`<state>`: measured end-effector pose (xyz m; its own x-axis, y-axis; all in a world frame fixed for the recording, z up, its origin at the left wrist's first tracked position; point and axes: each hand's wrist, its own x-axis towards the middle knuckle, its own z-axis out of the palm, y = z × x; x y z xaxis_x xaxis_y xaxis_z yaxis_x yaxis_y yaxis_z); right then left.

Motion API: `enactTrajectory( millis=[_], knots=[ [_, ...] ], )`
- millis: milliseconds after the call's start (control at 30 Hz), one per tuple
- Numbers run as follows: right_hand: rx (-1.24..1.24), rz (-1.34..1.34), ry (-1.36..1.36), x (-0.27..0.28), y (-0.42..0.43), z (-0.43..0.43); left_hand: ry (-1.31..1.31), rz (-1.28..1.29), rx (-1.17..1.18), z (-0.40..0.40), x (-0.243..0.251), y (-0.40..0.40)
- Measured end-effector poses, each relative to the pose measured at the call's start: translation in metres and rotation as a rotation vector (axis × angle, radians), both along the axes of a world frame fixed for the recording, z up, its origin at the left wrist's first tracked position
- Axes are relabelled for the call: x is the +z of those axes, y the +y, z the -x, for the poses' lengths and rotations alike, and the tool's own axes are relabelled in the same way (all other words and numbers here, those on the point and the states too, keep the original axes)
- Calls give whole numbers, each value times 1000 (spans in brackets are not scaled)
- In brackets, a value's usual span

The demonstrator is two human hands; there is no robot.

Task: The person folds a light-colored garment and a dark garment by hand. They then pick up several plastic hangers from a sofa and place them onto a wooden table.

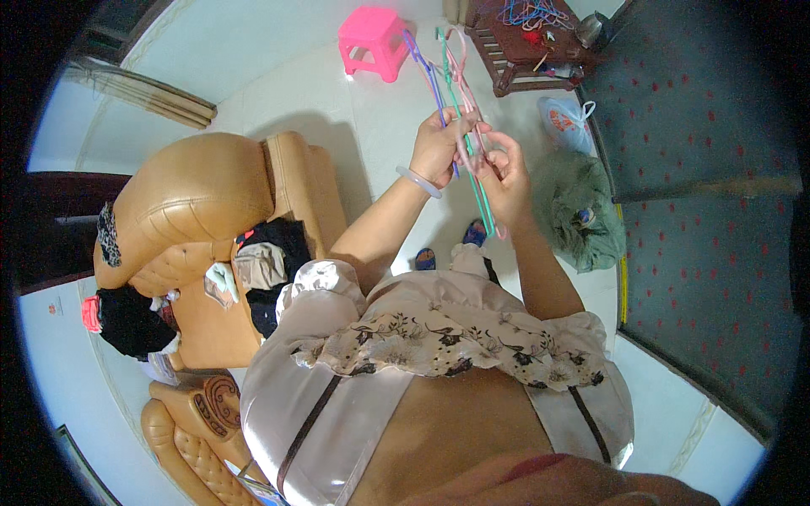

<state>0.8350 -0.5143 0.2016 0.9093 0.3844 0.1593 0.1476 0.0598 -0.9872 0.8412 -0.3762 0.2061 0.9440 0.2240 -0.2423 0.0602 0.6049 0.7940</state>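
Observation:
My left hand (436, 148), with a pale bangle (419, 182) at its wrist, grips several thin clothes hangers at their middle. Among them are a purple hanger (434, 79), a green hanger (450, 82) and a pink hanger (467, 95). Their hooks point away from me, over the floor. On the other side of the bundle, my right hand (506, 180) has its thumb and fingertips on a pink bar. Part of this contact is blurred and overlapped by the bars.
A pink plastic stool (374, 41) stands ahead. Right of it, a dark wooden table (506, 54) bears more hangers (535, 12) and a kettle (593, 30). A tied plastic bag (563, 123) and green fabric (579, 215) lie at right. Clothes (262, 265) cover part of a tan sofa (209, 335).

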Motion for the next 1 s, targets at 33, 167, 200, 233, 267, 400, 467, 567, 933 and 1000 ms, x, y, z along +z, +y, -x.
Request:
enactTrajectory(
  millis=[33,167,200,233,267,400,467,567,933,1000],
  knots=[
    [66,17,-10,10,2,-13,29,-69,-4,-13,-2,2],
    [196,164,-345,3,-2,-80,-10,96,1,-73,16,7],
    [177,210,-396,8,-2,-98,-90,219,-14,-90,15,12],
    [184,197,-405,10,-1,-115,-98,207,-5,-106,14,15],
    [126,262,-439,10,0,-132,-85,231,27,-122,14,16],
    [112,227,-364,17,9,-202,-85,134,81,-181,11,32],
    [175,223,-239,22,17,-231,-18,81,188,-202,22,39],
    [171,285,-331,21,29,-268,-22,-55,393,-231,16,61],
    [350,739,-645,0,149,-381,8,-123,326,-367,-19,177],
    [403,816,-556,-1,170,-398,76,80,358,-396,-32,219]
  ],
)
